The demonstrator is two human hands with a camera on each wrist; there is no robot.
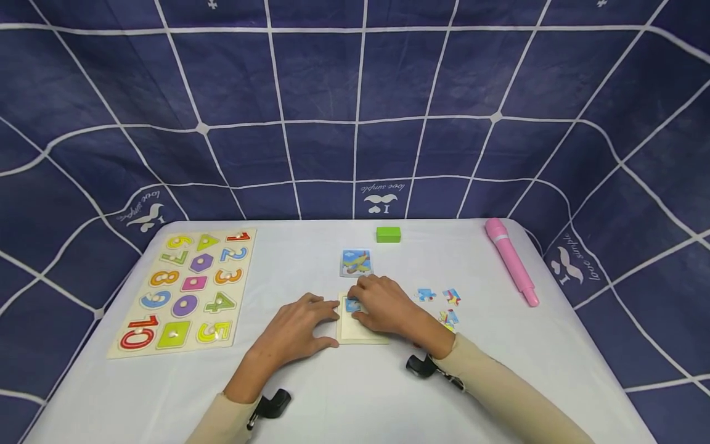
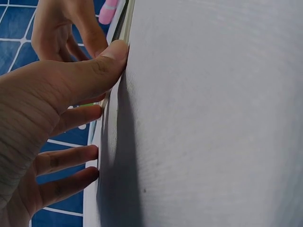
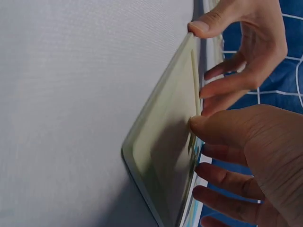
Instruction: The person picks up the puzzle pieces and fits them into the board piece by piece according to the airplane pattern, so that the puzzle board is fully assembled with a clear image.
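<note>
Puzzle tray (image 1: pixel 355 334), pale and just one in number, lies at the lower middle of the head view, with one blue puzzle piece (image 1: pixel 352 306) in its upper left corner. Two hands are at work there. The right hand (image 1: pixel 384 303) reaches over the tray with its fingers narrow and curled, index finger and thumb on either side of that one piece; how firmly they grip cannot be told. The left hand (image 1: pixel 299 327) holds nothing: its fingers are spread wide, their tips at the tray's left edge and the thumb at its lower left corner. Right of the right hand, at least three loose puzzle pieces (image 1: pixel 426 295) lie apart; a red bit is mostly hidden under the right wrist, so the full count is uncertain. One picture card (image 1: pixel 356 263) sits just above the tray, and one green block (image 1: pixel 388 234) lies farther up, near the table's far edge. One pink microphone (image 1: pixel 513 262) slants at the right of the frame. At the left, one number board (image 1: pixel 206 296) carries ten numerals, 1 to 10, and five plain shapes, in three columns of five. Two beige sleeves (image 1: pixel 510 388) enter from the bottom, and two black wrist cameras (image 1: pixel 274 404) show, one by each wrist. One white tablecloth (image 1: pixel 299 265) lies under everything, before a blue gridded cloth (image 1: pixel 310 74) across the top.
</note>
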